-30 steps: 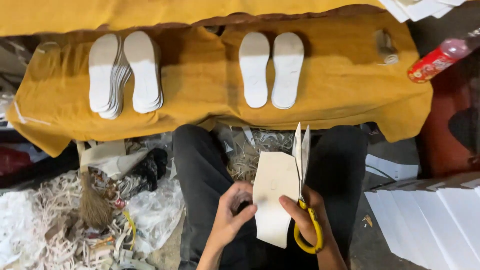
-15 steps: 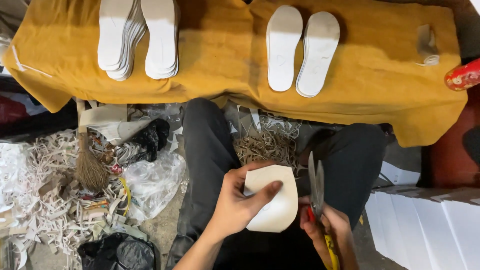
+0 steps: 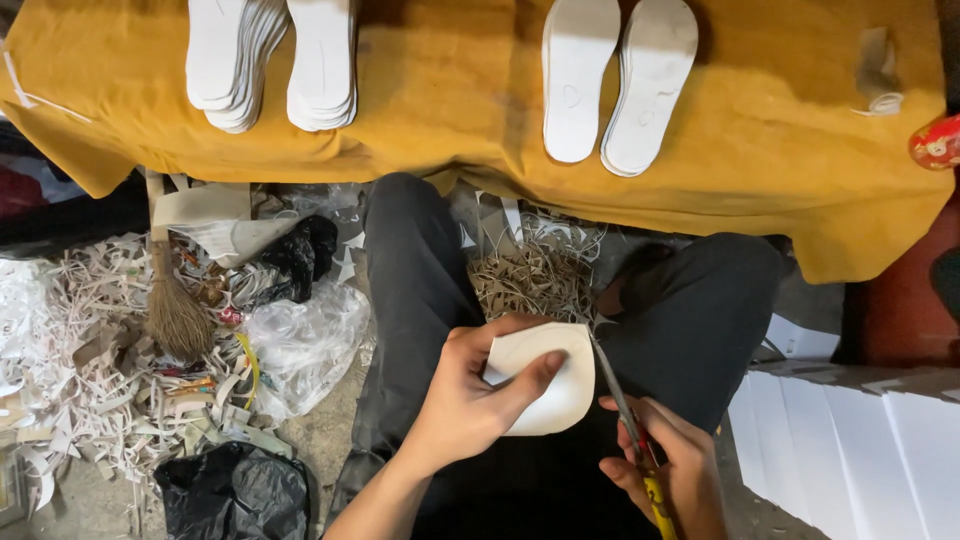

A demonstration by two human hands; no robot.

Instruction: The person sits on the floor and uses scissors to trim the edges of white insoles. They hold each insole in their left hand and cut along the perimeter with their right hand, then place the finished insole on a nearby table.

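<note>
Near centre, over the lap of a seated person in dark trousers (image 3: 420,290): left hand (image 3: 470,400) pinching a cream cut sheet piece (image 3: 545,385), thumb on its near face, fingers curled behind. Just right of it, right hand (image 3: 675,475) closed around yellow-handled scissors (image 3: 625,410), blades pointing far and lying along the piece's right edge. Far side: desk draped in mustard cloth (image 3: 450,110), bearing two stacks of white insoles (image 3: 270,60) at left and a single pair of white insoles (image 3: 620,80) at right. Floor, left: small broom (image 3: 175,300), heap of paper offcuts (image 3: 80,340), clear plastic bag (image 3: 305,345), black bag (image 3: 235,490). Between the knees: curled tan trimmings (image 3: 535,280). Near right: white boards (image 3: 860,440), stacked on edge.
</note>
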